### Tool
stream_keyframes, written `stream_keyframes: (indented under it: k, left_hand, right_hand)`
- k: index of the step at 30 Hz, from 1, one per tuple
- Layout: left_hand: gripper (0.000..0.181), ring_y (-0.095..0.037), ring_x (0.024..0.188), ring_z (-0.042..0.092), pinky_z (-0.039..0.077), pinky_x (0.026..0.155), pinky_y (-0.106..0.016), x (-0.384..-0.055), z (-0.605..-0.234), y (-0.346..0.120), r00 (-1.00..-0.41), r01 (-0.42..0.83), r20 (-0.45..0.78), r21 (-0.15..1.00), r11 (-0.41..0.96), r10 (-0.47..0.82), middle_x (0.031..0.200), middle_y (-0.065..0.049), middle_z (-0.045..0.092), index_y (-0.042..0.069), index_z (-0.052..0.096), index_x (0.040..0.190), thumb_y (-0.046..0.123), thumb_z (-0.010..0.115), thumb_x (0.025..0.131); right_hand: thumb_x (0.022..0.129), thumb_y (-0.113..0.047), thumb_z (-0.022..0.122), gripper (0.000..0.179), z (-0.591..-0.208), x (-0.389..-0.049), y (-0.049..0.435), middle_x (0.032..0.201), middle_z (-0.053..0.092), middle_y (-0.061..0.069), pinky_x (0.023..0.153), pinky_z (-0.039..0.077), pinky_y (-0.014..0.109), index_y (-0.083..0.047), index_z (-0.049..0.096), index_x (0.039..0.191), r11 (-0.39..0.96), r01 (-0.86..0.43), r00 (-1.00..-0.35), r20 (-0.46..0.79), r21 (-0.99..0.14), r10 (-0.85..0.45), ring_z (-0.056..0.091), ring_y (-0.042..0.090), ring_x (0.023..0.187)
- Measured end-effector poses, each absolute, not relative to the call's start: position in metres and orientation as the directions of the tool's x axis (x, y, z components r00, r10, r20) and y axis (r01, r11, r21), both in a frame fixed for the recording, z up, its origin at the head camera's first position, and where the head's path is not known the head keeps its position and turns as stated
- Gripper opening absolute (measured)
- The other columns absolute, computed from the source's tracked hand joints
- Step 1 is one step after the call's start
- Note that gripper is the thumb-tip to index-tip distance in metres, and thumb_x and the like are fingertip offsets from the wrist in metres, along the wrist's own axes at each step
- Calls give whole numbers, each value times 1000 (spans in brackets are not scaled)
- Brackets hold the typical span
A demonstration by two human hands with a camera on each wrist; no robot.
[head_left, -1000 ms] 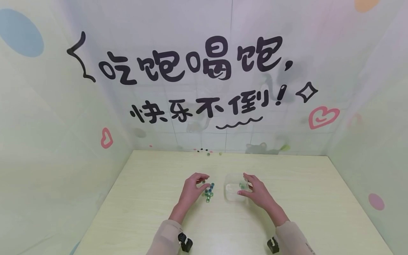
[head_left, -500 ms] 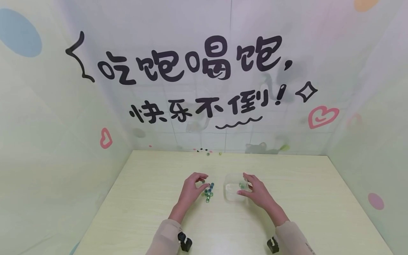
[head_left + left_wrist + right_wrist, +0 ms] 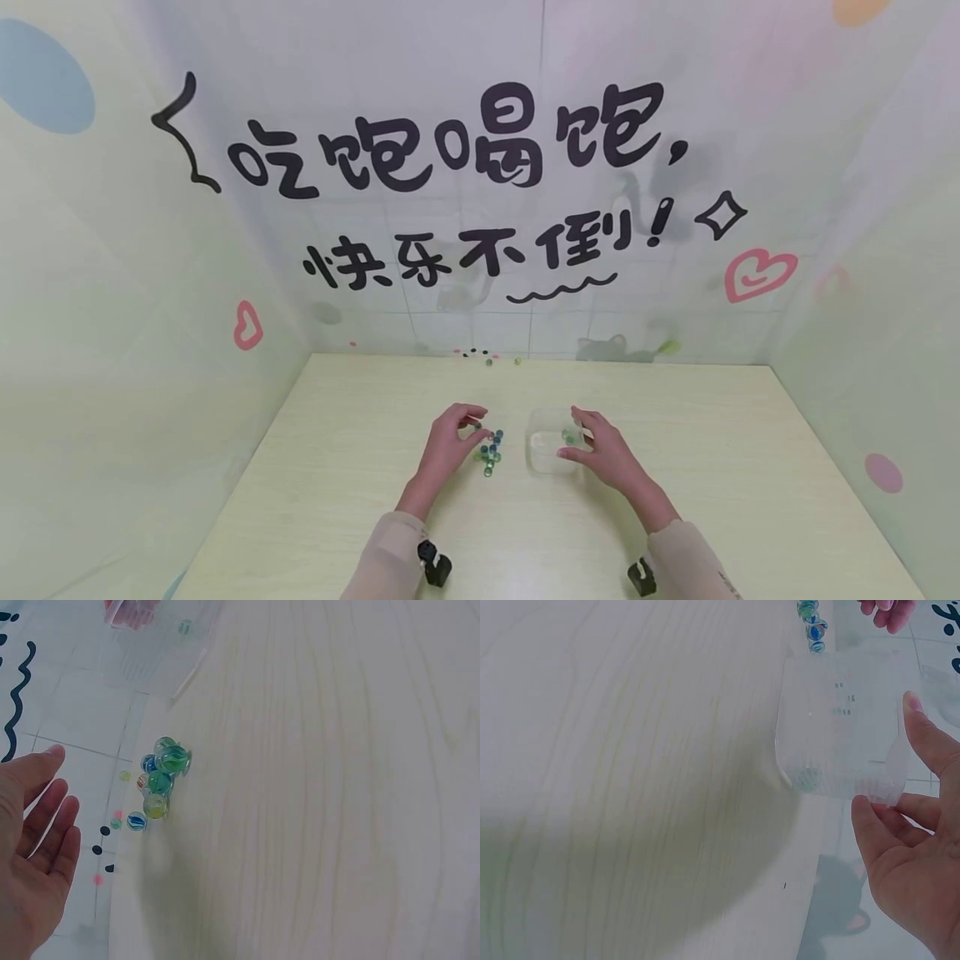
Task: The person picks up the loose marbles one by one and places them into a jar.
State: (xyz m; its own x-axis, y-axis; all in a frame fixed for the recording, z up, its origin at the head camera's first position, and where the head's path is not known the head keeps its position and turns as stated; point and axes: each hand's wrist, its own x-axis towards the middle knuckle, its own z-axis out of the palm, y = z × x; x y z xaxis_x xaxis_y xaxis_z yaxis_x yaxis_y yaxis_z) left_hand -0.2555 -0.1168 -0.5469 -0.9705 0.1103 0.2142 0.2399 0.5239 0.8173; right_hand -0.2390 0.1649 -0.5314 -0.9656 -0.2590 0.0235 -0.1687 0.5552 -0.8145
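Glass marbles (image 3: 491,456) in blue and green lie in a small cluster on the table. My left hand (image 3: 448,442) hovers at the left side of that cluster, its thumb and fingers spread apart; nothing sits between them in the left wrist view. To the right stands a clear plastic box (image 3: 550,458), rectangular with rounded corners. Greenish marbles (image 3: 807,778) show through its wall at one corner. My right hand (image 3: 609,454) holds the box at its right side, thumb and fingertips on the rim and wall.
Two lone marbles, one green (image 3: 489,362) and one yellowish (image 3: 517,362), rest at the table's back edge by the printed wall sheet (image 3: 420,325). Similar sheets rise along the left and right of the pale wooden table (image 3: 720,450).
My left hand has drifted very slightly left, away from the marbles. The right hand and the box stay in place.
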Motion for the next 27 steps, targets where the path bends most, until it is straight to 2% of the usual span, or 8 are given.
stream_keyframes:
  k: [27]
  left_hand:
    - [22,-23,102,65,56,97,-43,-268,-555,-118,-983,183,155,808,560,98,109,-8,70,7,68,109,7,74,88]
  right_hand:
    - [87,-20,77,80,-532,-239,166,147,45,28,108,46,50,9,35,149,561,-177,-966,34,-809,-256,43,44,138]
